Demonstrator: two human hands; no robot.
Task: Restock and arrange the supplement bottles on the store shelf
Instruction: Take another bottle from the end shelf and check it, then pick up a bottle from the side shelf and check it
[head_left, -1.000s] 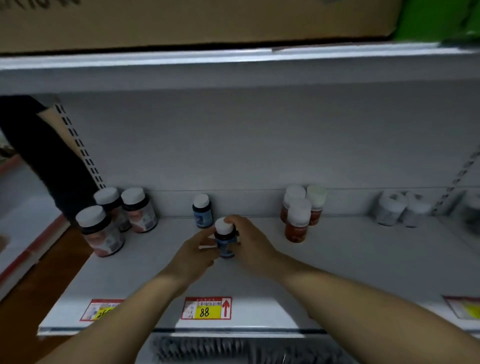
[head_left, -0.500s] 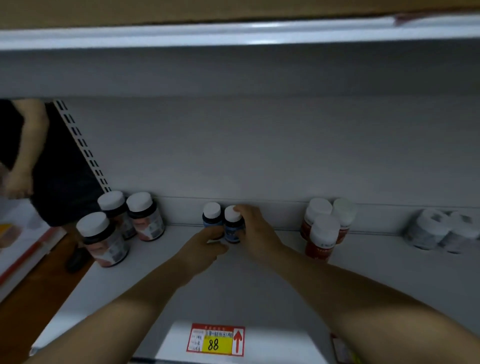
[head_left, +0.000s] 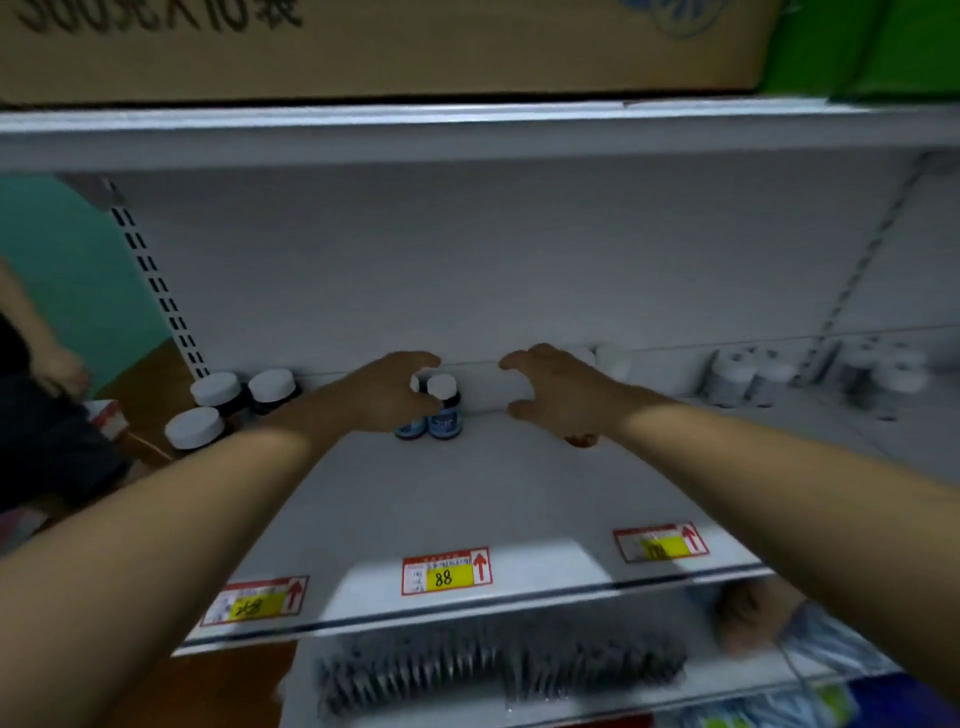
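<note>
Blue btl (head_left: 409, 431) half-hidden in L hand (head_left: 382, 397), fingers (head_left: 423, 359) round it | R hand (head_left: 563, 397) fingers (head_left: 519, 358) spread, hiding orange btl (head_left: 581, 440)

left blue bottle (head_left: 409, 429): mostly hidden behind left hand (head_left: 387, 392)
far-right white bottles (head_left: 740, 376): blurred, labels unreadable
cardboard box (head_left: 363, 47): cropped above

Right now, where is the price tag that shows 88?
In the head view, the 88 price tag sits on the front edge of the shelf, near the middle, straight in front of the two blue-labelled bottles.
</note>
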